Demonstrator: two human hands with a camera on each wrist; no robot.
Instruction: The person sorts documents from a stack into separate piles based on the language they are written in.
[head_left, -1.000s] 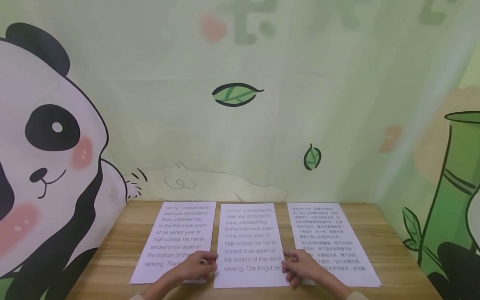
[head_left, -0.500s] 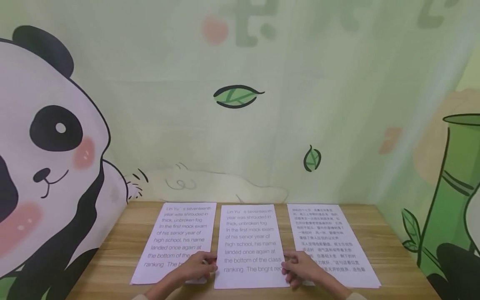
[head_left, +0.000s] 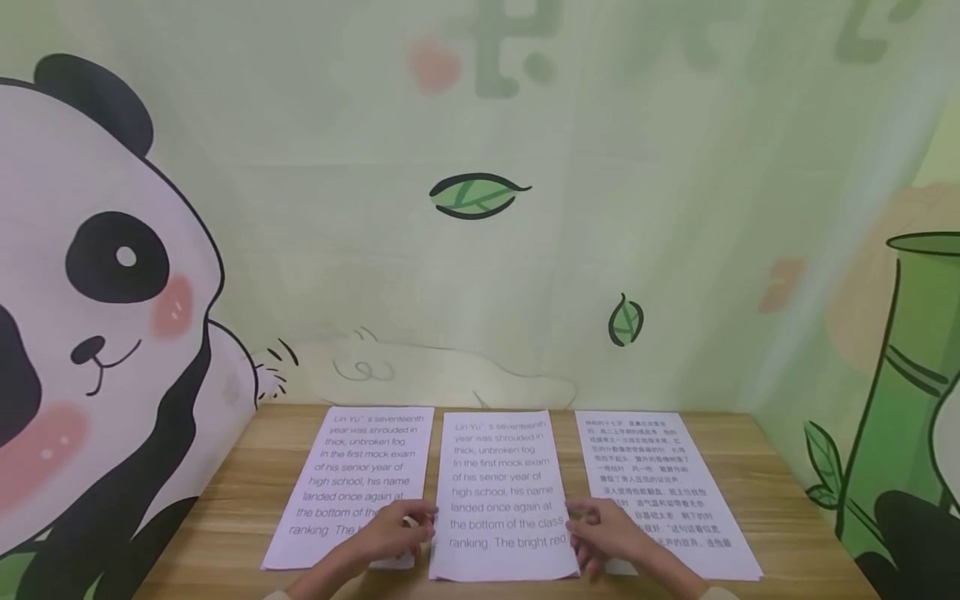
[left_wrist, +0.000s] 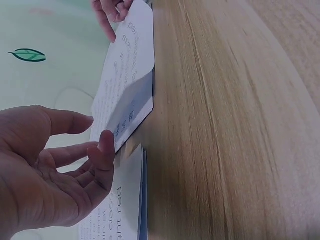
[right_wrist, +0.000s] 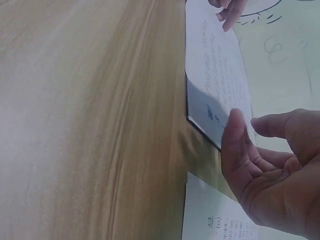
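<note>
Three printed sheets lie side by side on a wooden table (head_left: 780, 508). The middle sheet (head_left: 501, 475) carries English text. My left hand (head_left: 423, 525) pinches its left edge near the front, and my right hand (head_left: 581, 525) pinches its right edge. In the left wrist view the thumb of my left hand (left_wrist: 97, 145) lies on the edge of the middle sheet (left_wrist: 132, 75), whose near end is lifted a little off the wood. The right wrist view shows my right hand (right_wrist: 240, 130) with its thumb on the same sheet (right_wrist: 215, 70).
The left sheet (head_left: 360, 467), also in English, lies partly under my left wrist. The right sheet (head_left: 652, 467) has Chinese text. Painted panda and bamboo walls close the table at the back and both sides. Bare wood (left_wrist: 225, 125) runs along the front.
The near end of the middle sheet has risen slightly off the table between my hands. Both hands stay at its edges, almost unmoved.
</note>
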